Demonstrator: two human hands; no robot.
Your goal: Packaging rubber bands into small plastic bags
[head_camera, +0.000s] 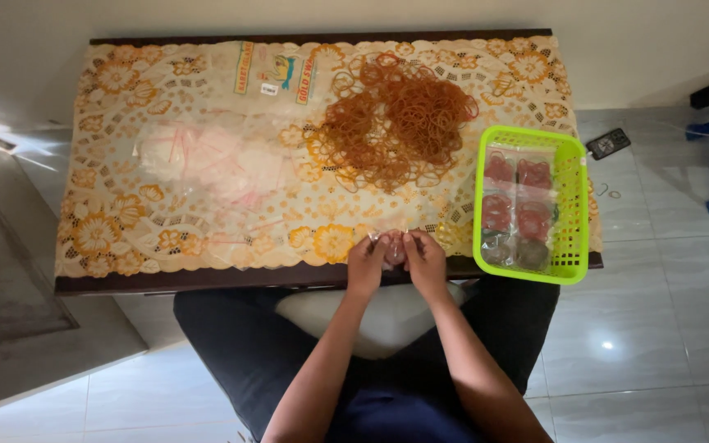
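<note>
Head view: the left hand (367,264) and right hand (425,261) are pinching one small clear bag (393,248) between them at lower centre, over the tabletop (207,279) edge; the green basket (569,209) is lying nearer the right hand.

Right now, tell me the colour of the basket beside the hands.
Bright lime green; the basket shows clearly in the head view, at the table's right end.

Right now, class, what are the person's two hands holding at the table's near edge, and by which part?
Both the left hand and the right hand pinch a small clear plastic bag between them, fingers at its top edge. Its contents cannot be told.
</note>
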